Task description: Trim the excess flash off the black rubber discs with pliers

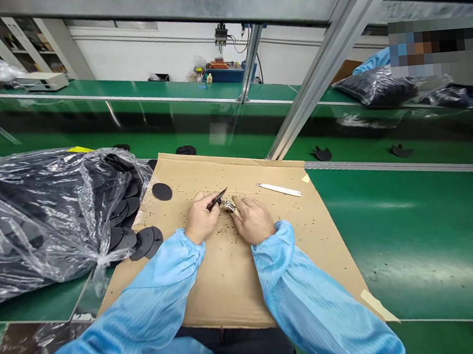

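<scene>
- Head view: the left hand (201,218) is closed, fingers curled, on a thin dark piece (217,199) seen nearly edge-on, its pointed end aimed up and to the right.
- The right hand (255,219) is closed around a small silvery metal tool (230,206); its tip meets or nearly meets the dark piece, and I cannot tell whether they touch.
- Both hands work close together above a cardboard sheet (224,287) on the green counter (420,217), with small black specks (233,233) scattered around and below them.
- A white strip (279,189) lies on the cardboard beyond the right hand.
- A single black disc (162,191) lies near the cardboard's left edge.
- Left of that, a clear plastic bag (52,224) bulges with dark pieces; overlapping black discs (145,242) lie at its mouth, partly on the cardboard.
- Light blue sleeves (159,292) cover both forearms.
</scene>
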Demonstrator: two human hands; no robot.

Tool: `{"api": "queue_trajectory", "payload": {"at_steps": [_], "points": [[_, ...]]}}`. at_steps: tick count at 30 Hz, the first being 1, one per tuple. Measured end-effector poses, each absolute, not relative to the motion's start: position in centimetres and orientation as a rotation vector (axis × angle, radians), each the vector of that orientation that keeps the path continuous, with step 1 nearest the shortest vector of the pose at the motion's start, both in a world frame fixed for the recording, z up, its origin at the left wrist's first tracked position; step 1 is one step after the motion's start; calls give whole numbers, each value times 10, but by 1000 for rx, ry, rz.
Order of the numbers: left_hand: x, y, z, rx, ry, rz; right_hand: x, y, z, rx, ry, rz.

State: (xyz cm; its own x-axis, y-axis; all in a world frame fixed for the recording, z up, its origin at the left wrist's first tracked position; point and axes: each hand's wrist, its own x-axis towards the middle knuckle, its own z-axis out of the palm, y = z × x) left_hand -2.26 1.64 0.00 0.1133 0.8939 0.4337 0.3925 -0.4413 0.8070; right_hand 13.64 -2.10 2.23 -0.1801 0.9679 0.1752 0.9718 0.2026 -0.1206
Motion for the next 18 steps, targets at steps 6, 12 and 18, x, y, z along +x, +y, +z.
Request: {"api": "queue_trajectory", "payload": {"at_steps": [6, 12, 18], "points": [[-23, 15, -2, 1984, 1240, 1312, 136, -21, 22, -1873, -2314, -43], [-24, 13, -3, 2036, 1222, 1314, 135, -21, 25, -1873, -2342, -58], [-23, 10, -4, 2080, 1213, 1257, 133, -24, 32, -1937, -2371, 10]]}}
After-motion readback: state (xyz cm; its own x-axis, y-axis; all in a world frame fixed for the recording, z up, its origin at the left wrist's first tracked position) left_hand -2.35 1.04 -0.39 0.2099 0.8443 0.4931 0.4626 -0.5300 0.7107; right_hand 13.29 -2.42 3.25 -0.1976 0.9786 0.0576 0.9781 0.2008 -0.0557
